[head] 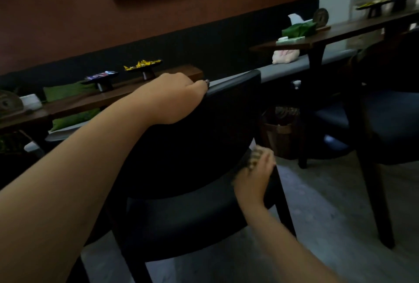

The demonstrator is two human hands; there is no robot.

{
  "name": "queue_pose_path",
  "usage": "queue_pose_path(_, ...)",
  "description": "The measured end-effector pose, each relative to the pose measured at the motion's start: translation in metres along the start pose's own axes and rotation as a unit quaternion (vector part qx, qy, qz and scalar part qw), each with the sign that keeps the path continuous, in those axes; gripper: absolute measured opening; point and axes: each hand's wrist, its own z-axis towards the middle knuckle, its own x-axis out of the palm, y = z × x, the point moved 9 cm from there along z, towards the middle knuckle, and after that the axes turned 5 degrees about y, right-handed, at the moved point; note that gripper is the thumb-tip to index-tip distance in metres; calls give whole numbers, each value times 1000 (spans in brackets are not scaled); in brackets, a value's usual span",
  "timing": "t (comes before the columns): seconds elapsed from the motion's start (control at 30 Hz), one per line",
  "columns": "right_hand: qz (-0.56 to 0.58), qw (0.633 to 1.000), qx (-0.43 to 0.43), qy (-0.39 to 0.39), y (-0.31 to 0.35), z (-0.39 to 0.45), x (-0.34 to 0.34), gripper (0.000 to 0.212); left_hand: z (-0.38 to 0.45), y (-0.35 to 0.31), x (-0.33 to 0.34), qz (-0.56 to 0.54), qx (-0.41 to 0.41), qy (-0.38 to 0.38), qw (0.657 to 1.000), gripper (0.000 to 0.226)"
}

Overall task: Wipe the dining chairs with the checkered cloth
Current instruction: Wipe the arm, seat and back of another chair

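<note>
The near chair is dark, with a smooth curved backrest, a padded seat of matte black material and slim dark wooden legs. The left hand lies over the top rail of the backrest, fingers curled down the far side and gripping it; a ring shows on one finger. The right hand is lower, at the right edge of the chair where the backrest meets the rear post, fingers bent round the cloth and pressing it against the frame. Only a small crumpled part of the cloth shows above the fingers, with a blurred pale and dark check.

A second chair of the same dark make stands to the right, well apart. Beyond the near chair runs a long brown wooden table carrying two small black pedestal dishes, the right one with yellow wrapped sweets and the left one with blue and red packets; any print on them is too blurred to read. A green cushion lies behind it. Far right, another table holds a green cloth bundle and a white tissue. A woven basket sits on the grey floor between the chairs.
</note>
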Motion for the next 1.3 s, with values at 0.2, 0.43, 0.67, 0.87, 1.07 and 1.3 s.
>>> queue_pose_path(0.2,71,978,-194,-31,126,60,-20,61,6,-1,1,-43,9,21,999,24)
queue_pose_path(0.43,115,985,-110,-64,72,55,-8,50,5,-3,-3,-33,7,-25,999,37)
queue_pose_path(0.67,80,990,109,39,-30,65,-9,50,4,-4,-6,-16,10,-54,998,38)
queue_pose_path(0.87,114,988,-92,38,102,135,-22,45,4,-5,-8,-27,18,-60,998,34)
queue_pose_path(1.07,149,979,125,52,53,149,-3,28,-1,-2,-9,-73,-12,-69,995,41)
queue_pose_path(1.3,124,966,199,113,-11,112,-2,29,-10,15,-8,-228,-99,-99,963,49)
